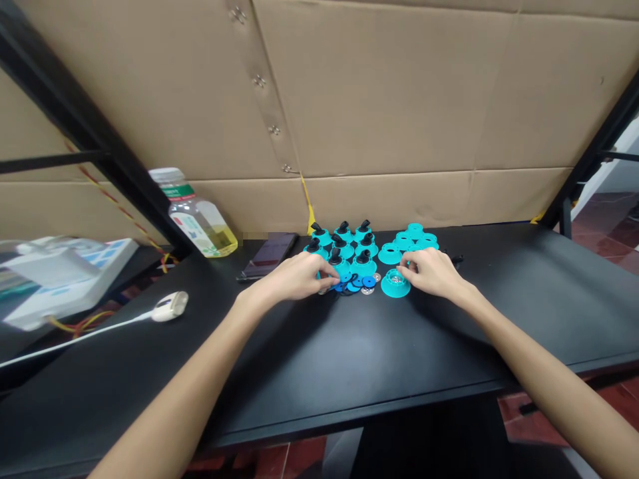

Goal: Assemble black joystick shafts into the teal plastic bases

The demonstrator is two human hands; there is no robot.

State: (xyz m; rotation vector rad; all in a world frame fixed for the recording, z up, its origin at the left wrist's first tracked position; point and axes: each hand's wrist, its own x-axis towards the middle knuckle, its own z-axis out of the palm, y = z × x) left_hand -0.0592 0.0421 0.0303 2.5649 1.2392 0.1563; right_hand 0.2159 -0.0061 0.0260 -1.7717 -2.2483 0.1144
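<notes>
Head view, looking down past two bare forearms: nearest is the matte black table top, with the left hand and right hand close together towards its far side. Left fingertips curve narrowly down into a loose cluster of small blue plastic discs and thin black pieces; whether they pinch anything, I cannot tell. Right fingers draw narrowly together at the rim of a turquoise flanged plastic base, which has a bright metal part at its centre; whether they grip it, I cannot tell. A small round silver washer lies between the hands.

These small discs and washers could slip from the fingertips and skid or roll across the smooth table top. Tilting the turquoise base could spill its metal part if that part sits loose. Just beyond, turquoise bases topped with black knobs stand tightly grouped, so a knock from the left knuckles could topple them. Plain turquoise flanged bases sit beside them, further right. Farther off lie a dark smartphone and a clear plastic bottle of yellow liquid, before a corrugated cardboard wall.
</notes>
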